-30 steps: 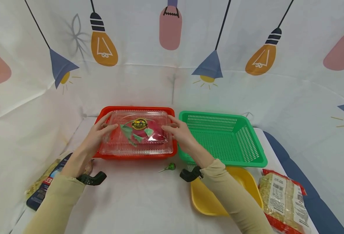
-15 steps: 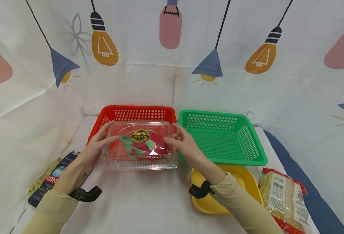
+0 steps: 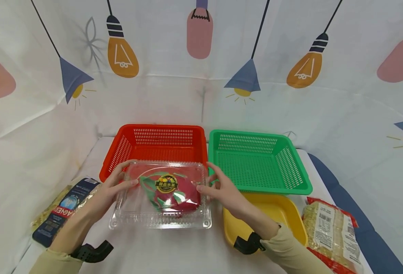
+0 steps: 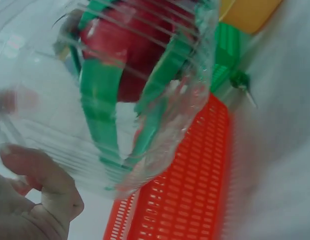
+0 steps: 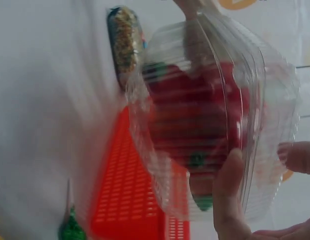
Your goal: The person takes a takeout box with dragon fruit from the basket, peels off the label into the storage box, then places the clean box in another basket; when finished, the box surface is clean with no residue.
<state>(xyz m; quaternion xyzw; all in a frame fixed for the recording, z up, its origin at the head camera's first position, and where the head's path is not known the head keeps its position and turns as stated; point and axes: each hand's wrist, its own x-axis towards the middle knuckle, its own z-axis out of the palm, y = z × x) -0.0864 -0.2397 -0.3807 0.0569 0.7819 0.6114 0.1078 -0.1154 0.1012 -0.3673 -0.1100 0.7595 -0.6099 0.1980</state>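
A clear plastic fruit box (image 3: 129,217) with a black and gold label (image 3: 166,184) holds a dragon fruit (image 3: 187,194), red with green scales. My left hand (image 3: 109,192) grips the box's left side, thumb over the lid. The right side is held by my right hand (image 3: 225,192), thumb on the lid and fingers along the edge. In the head view the box overlaps the front rim of the red basket (image 3: 163,140). Both wrist views show the box raised above the table, with the thumb (image 5: 228,200) of my right hand against the clear wall.
A green basket (image 3: 249,167) stands right of the red one, with a yellow tray (image 3: 234,232) in front. A dark blue package (image 3: 62,213) lies left, a red-edged clear bag (image 3: 335,232) right. A green ball on a thin stick (image 4: 240,80) lies on the table.
Both hands have brought the fruit box from over the red basket toward the person, uncovering the basket's inside. The green ball on its stick is now hidden in the head view.
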